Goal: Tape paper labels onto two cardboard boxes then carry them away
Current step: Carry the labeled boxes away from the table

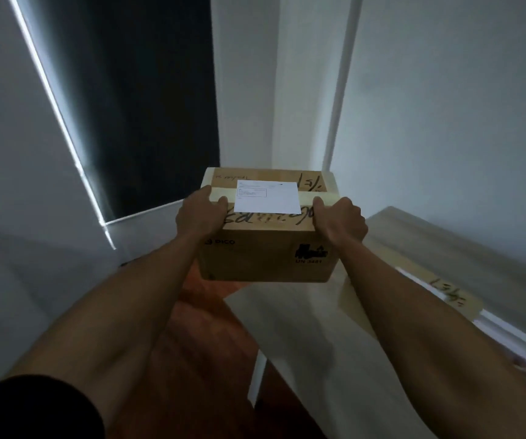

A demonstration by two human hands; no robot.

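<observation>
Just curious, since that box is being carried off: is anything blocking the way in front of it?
Nothing visible blocks it. The box, gripped by the left hand and right hand, faces a white wall; the table lies below and right.

You are looking at a cardboard box (265, 255) whose near side is showing "PICO" at the left and "UN 3481" under a black symbol at the right. Its white paper label (268, 197) is carrying print too small to read. The black handwriting on the lid is staying illegible to you.
</observation>
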